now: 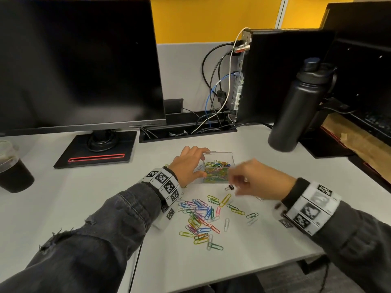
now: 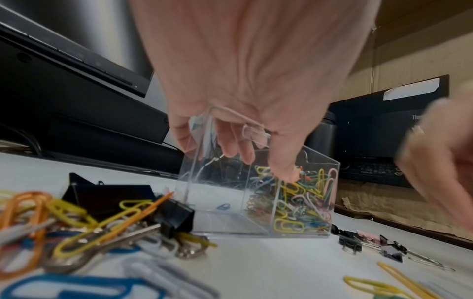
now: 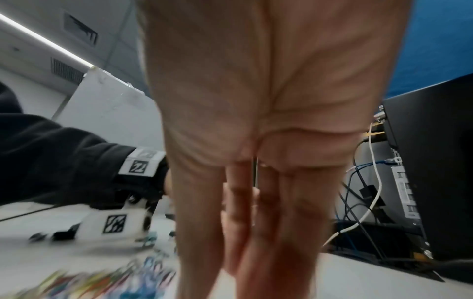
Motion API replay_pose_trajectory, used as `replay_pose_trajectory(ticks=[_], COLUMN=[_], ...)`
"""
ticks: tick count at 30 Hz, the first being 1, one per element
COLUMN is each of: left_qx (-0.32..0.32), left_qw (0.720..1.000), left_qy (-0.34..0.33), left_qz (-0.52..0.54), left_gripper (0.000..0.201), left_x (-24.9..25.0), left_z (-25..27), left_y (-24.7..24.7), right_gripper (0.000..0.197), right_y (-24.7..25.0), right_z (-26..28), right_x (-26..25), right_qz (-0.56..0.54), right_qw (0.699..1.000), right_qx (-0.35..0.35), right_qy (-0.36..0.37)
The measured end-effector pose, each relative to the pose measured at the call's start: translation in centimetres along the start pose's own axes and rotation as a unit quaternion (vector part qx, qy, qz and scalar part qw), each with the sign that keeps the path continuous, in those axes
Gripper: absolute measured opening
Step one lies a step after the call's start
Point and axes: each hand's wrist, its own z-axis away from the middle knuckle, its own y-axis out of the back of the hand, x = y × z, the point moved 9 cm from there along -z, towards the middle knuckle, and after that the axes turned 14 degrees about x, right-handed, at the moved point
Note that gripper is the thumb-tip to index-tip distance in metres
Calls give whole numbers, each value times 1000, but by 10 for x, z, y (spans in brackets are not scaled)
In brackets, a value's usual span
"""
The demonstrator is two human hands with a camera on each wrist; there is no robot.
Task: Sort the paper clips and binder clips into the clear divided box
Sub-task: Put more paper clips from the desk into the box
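The clear divided box (image 1: 230,154) stands on the white desk, and its right compartment (image 2: 302,202) is full of coloured paper clips. Its left compartment (image 2: 217,212) looks nearly bare. My left hand (image 1: 202,163) grips the box's left end, thumb on the near wall and fingers over the far rim (image 2: 256,161). My right hand (image 1: 237,182) is blurred by motion just near the box's right corner. Its fingers (image 3: 256,242) point down, straight and together, with nothing seen in them. A small black binder clip (image 1: 229,187) lies under them. Loose paper clips (image 1: 201,216) are spread nearer to me.
A monitor (image 1: 78,60) on a black base (image 1: 95,149) stands at the back left, with a cup of dark drink (image 1: 12,166) at the far left. A black bottle (image 1: 296,111) and a computer with cables (image 1: 239,81) stand behind the box. More binder clips (image 2: 107,194) lie under my left wrist.
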Motion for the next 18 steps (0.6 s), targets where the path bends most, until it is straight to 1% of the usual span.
replay_pose_trajectory(ticks=[2, 3, 6, 8, 13, 15, 18], left_qx=[1, 0, -2, 0, 0, 2, 0], left_qw=[1000, 1000, 1000, 1000, 1000, 1000, 1000], left_qy=[0, -1, -2, -1, -1, -1, -3], left_qz=[1, 1, -1, 0, -1, -1, -3], left_gripper=[64, 64, 64, 63, 64, 64, 64], left_x=[0, 0, 0, -1, -1, -1, -1], left_z=[0, 0, 0, 0, 0, 0, 0], left_y=[0, -1, -1, 0, 0, 1, 1], right_gripper=[17, 16, 17, 20, 8, 11, 23], right_y=[-24, -32, -46, -49, -58, -56, -45], right_z=[27, 38, 54, 49, 17, 3, -9], right_x=[17, 25, 34, 30, 5, -3, -7], right_qz=[32, 36, 23, -1, -22, -17, -25], right_qw=[994, 989, 982, 983, 993, 996, 998], right_qx=[-95, -121, -154, -147, -98, -75, -42], right_qy=[-48, -72, -107, -106, -59, -44, -33])
